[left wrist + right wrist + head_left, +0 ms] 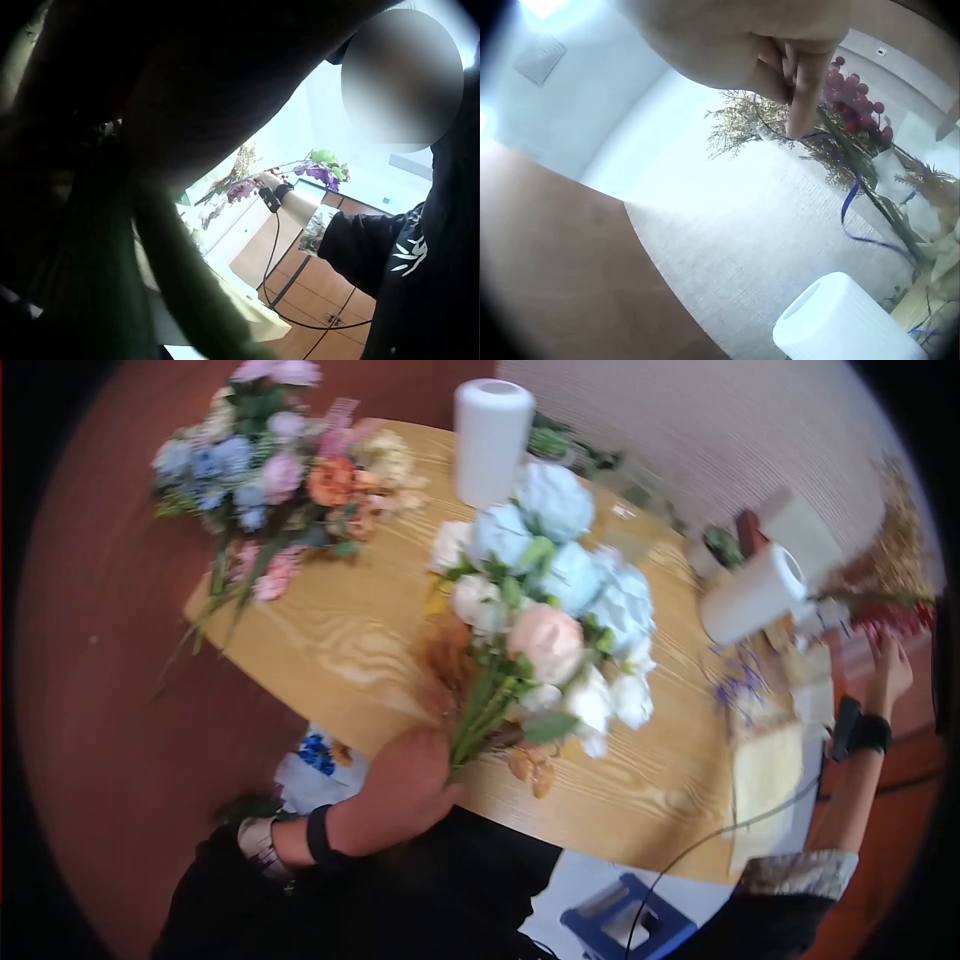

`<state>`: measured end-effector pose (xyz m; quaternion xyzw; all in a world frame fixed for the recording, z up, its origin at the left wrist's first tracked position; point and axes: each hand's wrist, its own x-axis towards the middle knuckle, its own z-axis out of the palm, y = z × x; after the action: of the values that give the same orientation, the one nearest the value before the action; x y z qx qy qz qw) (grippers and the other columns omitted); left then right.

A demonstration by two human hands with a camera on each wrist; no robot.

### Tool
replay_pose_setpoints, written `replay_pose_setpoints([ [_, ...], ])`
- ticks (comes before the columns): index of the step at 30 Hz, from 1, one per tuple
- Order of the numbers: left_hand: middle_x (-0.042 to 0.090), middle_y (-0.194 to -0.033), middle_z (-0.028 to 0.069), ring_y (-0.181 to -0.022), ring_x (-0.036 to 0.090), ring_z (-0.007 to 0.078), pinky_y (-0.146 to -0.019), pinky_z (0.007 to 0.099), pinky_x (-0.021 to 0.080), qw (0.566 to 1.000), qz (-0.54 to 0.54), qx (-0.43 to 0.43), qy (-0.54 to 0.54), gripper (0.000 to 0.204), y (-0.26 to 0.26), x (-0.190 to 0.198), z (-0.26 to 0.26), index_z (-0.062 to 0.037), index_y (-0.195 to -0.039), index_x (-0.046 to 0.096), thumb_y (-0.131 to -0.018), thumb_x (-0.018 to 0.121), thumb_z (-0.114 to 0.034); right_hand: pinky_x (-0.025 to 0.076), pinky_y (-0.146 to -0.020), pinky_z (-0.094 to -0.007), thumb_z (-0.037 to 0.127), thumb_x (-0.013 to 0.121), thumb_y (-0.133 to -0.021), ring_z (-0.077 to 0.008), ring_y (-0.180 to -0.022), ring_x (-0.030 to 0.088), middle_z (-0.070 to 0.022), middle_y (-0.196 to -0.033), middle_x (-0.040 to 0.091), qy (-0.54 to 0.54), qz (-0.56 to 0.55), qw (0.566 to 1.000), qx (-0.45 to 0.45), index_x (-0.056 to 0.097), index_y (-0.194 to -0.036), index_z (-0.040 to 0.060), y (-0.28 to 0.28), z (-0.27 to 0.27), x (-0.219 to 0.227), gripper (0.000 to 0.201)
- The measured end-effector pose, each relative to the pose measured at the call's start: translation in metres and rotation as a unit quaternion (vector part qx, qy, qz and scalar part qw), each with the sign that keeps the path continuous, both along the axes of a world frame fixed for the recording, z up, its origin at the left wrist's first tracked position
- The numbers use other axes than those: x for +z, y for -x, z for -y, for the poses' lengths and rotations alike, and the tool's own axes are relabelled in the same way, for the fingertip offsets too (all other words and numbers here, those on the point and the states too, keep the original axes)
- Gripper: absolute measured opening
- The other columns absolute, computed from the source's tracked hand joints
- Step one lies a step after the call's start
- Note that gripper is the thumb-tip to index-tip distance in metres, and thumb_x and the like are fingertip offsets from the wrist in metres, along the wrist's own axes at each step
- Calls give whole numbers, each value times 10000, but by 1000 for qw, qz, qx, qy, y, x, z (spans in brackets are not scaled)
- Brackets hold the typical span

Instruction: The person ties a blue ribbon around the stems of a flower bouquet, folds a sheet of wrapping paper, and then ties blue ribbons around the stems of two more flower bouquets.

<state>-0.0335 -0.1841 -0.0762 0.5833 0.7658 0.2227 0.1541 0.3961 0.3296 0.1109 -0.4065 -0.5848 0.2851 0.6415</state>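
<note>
In the head view my left hand (402, 785) grips the green stems (475, 718) of a bouquet of light blue, white and peach flowers (545, 643), held over the table. The left wrist view has this hand (217, 82) dark and close, above thick green stems (187, 285). At the far right my right hand (893, 672) reaches out among red sprigs (895, 622). Its fingers are curled round a thin stem, with purple blossoms (328, 178) beyond it in the left wrist view. Red berries (855, 101) hang beside the right hand (757, 41); its fingertips are partly hidden.
Two white vases (492, 445) (752, 595) stand on the wooden table (340, 630). Mixed flowers (285, 475) lie over its left edge. Purple ribbon (740, 678) lies near the right vase. A black cable (690, 848) crosses the table's lower right corner, above a blue stool (628, 920).
</note>
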Motion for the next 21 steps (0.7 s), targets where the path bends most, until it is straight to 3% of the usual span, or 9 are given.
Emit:
replay_pose_setpoints([
  [4,508,-850,269,-814,532,407,-727,484,423,994,99,14,40,266,13,7,7,56,-905,450,-751,570,-124,553,-703,-249,38,573,-834,-214,-779,637,-145,-857,630,4,13,1000,15,613,-945,-129,24,2,-37,205],
  [6,506,-858,278,-825,531,412,-742,479,424,985,169,11,40,270,17,-1,8,57,-935,444,-762,559,-117,491,-618,-212,55,575,-818,-155,-706,603,-104,-838,620,66,210,975,-12,599,-1004,-101,44,22,-65,244],
  [7,516,-818,245,-758,550,370,-688,449,442,978,207,5,12,257,18,-4,8,48,-963,435,-802,543,-120,460,-575,-194,63,576,-809,-126,-670,586,-84,-829,615,94,306,947,-28,592,-1033,-87,47,25,-80,270],
  [9,525,-777,212,-692,570,327,-634,419,459,969,246,-4,-12,243,20,2,9,39,-991,426,-841,527,-124,393,-567,-196,113,595,-779,-73,-652,518,-19,-783,591,134,250,953,109,581,-1082,-56,35,15,-132,347],
  [11,509,-694,93,-512,521,178,-486,309,437,897,416,104,109,182,22,25,7,0,-1006,433,-915,494,-146,361,-493,-209,67,600,-750,-55,-581,453,39,-648,472,196,274,940,58,566,-841,51,55,38,-156,99],
  [13,494,-677,48,-485,481,120,-446,264,403,890,438,102,76,207,26,22,12,-20,-1080,431,-940,482,-163,368,-488,-224,72,627,-733,-75,-618,472,17,-719,462,151,244,958,-1,510,-857,54,79,57,-178,172],
  [15,478,-659,4,-458,442,63,-406,218,370,882,458,98,46,240,29,19,20,-39,-1153,428,-964,470,-180,429,-572,-250,70,644,-726,-129,-731,538,-58,-894,545,114,337,935,-14,508,-1037,-17,92,71,-172,350],
  [17,449,-634,-15,-456,434,50,-392,198,339,864,489,116,-32,207,34,15,31,-53,-1141,440,-964,466,-158,426,-870,-302,73,663,-714,-209,-1043,524,-185,-1188,516,179,272,945,-3,345,-1316,-90,122,117,-150,700],
  [21,494,-632,-6,-477,461,48,-428,215,374,874,448,158,-99,196,50,38,53,-27,-999,485,-958,500,-219,469,-798,-270,39,637,-773,-197,-1040,538,-138,-1198,521,31,336,938,-80,459,-1244,-44,129,124,-170,510],
])
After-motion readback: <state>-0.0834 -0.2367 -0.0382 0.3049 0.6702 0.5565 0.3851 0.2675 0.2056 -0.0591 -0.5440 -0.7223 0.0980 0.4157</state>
